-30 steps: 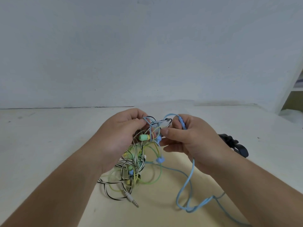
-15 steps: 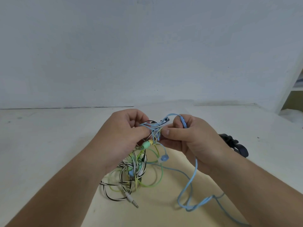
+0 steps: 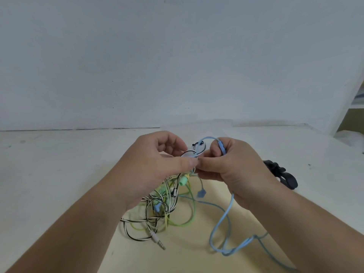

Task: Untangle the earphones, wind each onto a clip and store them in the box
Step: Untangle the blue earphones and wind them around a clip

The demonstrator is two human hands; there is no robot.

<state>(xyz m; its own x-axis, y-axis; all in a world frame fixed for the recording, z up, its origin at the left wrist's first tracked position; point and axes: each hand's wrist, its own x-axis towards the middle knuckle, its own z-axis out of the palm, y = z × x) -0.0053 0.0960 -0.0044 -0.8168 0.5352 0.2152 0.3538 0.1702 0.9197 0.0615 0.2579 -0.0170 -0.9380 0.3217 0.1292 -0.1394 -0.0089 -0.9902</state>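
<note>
A tangle of earphones (image 3: pixel 163 205) hangs between my hands above the table: a black-and-white striped cord, a green cord with a mint earbud (image 3: pixel 183 180), and a light blue cord (image 3: pixel 222 229). My left hand (image 3: pixel 157 170) pinches the knot of cords at its top. My right hand (image 3: pixel 234 166) pinches the same knot from the right and holds the blue cord, whose inline remote lies across its fingers. A blue earbud (image 3: pixel 201 193) dangles below. The striped cord's jack (image 3: pixel 158 240) lies on the table. The blue cord loops down to the lower right.
Black clips (image 3: pixel 281 174) lie on the table behind my right wrist. A pale wooden board (image 3: pixel 187 259) lies under the cords on the white table (image 3: pixel 49 174). A white shelf unit (image 3: pixel 352 99) stands at the far right. A plain wall is behind.
My thumbs have come together on the knot, and the mint earbud and blue earbud have dropped a little lower below my hands.
</note>
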